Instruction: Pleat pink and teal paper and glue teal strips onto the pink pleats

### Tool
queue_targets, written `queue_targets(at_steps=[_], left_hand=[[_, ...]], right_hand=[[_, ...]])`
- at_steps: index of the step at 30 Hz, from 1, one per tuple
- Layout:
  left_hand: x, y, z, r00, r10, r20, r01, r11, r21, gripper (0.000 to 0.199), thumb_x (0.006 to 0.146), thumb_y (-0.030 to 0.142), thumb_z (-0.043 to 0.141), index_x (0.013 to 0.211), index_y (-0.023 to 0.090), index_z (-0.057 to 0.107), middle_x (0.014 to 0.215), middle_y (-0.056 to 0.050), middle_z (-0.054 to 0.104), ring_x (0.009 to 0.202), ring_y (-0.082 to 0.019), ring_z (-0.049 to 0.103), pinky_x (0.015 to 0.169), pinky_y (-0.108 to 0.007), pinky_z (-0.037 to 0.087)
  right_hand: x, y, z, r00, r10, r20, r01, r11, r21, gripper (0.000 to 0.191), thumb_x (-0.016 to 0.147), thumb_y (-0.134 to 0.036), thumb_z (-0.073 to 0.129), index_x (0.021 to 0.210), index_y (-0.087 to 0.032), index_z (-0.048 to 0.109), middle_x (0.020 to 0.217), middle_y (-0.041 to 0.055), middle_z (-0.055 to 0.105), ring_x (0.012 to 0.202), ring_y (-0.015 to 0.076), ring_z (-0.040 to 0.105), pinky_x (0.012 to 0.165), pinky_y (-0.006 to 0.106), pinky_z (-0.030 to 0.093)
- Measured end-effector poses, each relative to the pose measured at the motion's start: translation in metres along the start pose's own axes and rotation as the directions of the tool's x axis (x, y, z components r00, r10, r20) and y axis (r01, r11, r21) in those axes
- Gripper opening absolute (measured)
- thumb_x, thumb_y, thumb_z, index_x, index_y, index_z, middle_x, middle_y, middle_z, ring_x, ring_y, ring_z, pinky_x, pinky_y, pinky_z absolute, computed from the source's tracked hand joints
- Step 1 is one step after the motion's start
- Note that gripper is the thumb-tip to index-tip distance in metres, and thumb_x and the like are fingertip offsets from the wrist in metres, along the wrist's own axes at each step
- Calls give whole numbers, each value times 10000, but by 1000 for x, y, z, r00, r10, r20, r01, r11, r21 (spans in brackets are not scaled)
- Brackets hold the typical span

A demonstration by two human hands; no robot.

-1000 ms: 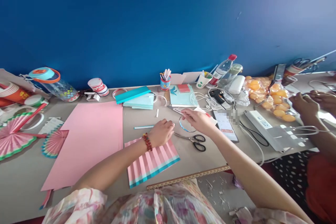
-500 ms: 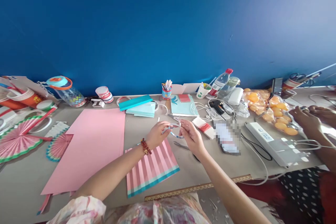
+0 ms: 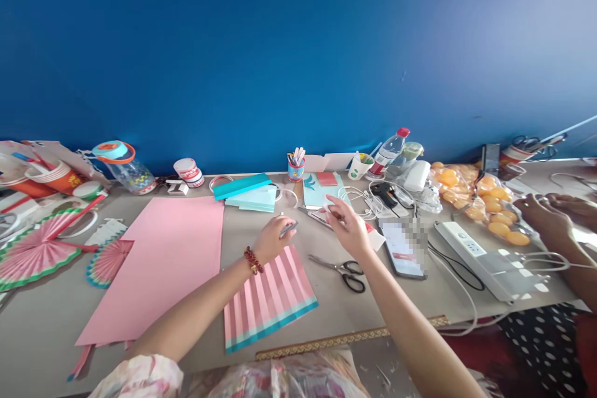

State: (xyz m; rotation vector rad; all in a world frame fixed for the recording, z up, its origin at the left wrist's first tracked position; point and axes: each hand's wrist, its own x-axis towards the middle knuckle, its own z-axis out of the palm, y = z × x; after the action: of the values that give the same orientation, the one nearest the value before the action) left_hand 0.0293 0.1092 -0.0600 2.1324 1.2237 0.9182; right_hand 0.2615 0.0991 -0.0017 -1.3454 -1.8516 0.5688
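Note:
My left hand (image 3: 274, 237), with a beaded bracelet at the wrist, pinches a small dark strip-like piece (image 3: 289, 229) above the pleated pink paper (image 3: 270, 298), which has a teal edge. To its right, my right hand (image 3: 346, 224) is raised with bent fingers; a small whitish thing, too blurred to name, shows at its fingertips. Black-handled scissors (image 3: 347, 270) lie on the table below my right hand. A large pink sheet (image 3: 163, 261) lies left of the pleated paper. Behind my hands are teal strips (image 3: 242, 185) and a light blue booklet (image 3: 319, 194).
Watermelon-like paper fans (image 3: 41, 249) and a water bottle (image 3: 125, 168) are at left. A phone (image 3: 403, 252), power strip (image 3: 476, 255), cables and bagged orange balls (image 3: 494, 199) occupy the right. Another person's hands (image 3: 545, 214) rest at the far right.
My hands have moved apart, and the ring-shaped strip between them no longer shows as a ring. My right hand has lifted slightly, uncovering the scissors' handles.

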Motion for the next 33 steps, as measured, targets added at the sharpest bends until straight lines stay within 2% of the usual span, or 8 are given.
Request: queue_targets(at_steps=[4, 10, 13, 16, 22, 24, 29, 33], left_hand=[[-8, -9, -6, 999, -28, -15, 28, 999, 28, 214, 876, 153, 536, 1071, 192, 614, 1106, -72, 642, 1003, -201, 635, 927, -400, 522], [-19, -16, -22, 996, -67, -64, 68, 997, 24, 164, 906, 145, 489, 1005, 217, 599, 1061, -44, 655, 970, -172, 650, 877, -325, 521], [-23, -21, -34, 993, -95, -76, 97, 995, 11, 164, 910, 163, 479, 1013, 214, 596, 1044, -44, 662, 963, -173, 652, 882, -322, 514], [-27, -27, -43, 991, -121, -63, 121, 993, -1, 159, 919, 205, 474, 984, 210, 618, 1035, -51, 670, 962, -183, 648, 886, -325, 505], [-24, -20, -45, 983, -183, -19, 182, 981, -63, 227, 913, 350, 530, 1031, 209, 662, 1090, -71, 692, 1019, -215, 649, 887, -322, 497], [-17, -12, -43, 983, -184, 19, 185, 977, -106, 263, 883, 395, 578, 1037, 205, 674, 1106, -69, 702, 1041, -222, 646, 892, -315, 491], [-1, 11, -46, 970, -182, 163, 217, 947, -236, 287, 875, 419, 561, 789, 174, 681, 725, -19, 707, 697, -172, 652, 659, -259, 478], [-3, 25, -59, 956, -187, 228, 255, 913, -318, 269, 848, 420, 585, 792, 164, 645, 676, -7, 678, 657, -153, 632, 633, -242, 459]], right_hand=[[31, 14, -1, 997, 0, 75, 34, 897, -440, 376, 990, -276, 367, 1314, -181, 531, 1134, 96, 696, 1104, 210, 590, 954, 310, 442], [41, 30, 20, 985, 2, 170, 85, 862, -500, 347, 927, -190, 456, 1222, -140, 632, 1148, 155, 680, 1105, 269, 565, 976, 376, 418], [31, 25, 34, 976, -31, 213, 127, 883, -452, 313, 940, -241, 484, 1198, -172, 649, 1210, 128, 660, 1147, 257, 546, 1012, 367, 394], [25, 21, 55, 970, -32, 239, 122, 920, -373, 303, 913, -307, 569, 1183, -194, 651, 1093, 97, 703, 1060, 245, 600, 935, 344, 443], [27, 9, 80, 978, -28, 207, 63, 984, -164, 275, 839, -139, 559, 1080, -213, 668, 914, 38, 726, 818, 185, 670, 738, 277, 496], [27, -2, 79, 979, -60, 193, 79, 992, -95, 273, 837, -144, 547, 1070, -223, 667, 912, 24, 722, 818, 175, 665, 734, 269, 496], [19, -26, 59, 987, -129, 99, 126, 991, 44, 231, 861, -212, 557, 1071, -217, 653, 894, 20, 692, 809, 167, 635, 784, 294, 494], [12, -35, 38, 989, -150, 4, 147, 970, 195, 202, 872, -249, 580, 1061, -208, 637, 918, 37, 678, 827, 169, 631, 774, 303, 501]])
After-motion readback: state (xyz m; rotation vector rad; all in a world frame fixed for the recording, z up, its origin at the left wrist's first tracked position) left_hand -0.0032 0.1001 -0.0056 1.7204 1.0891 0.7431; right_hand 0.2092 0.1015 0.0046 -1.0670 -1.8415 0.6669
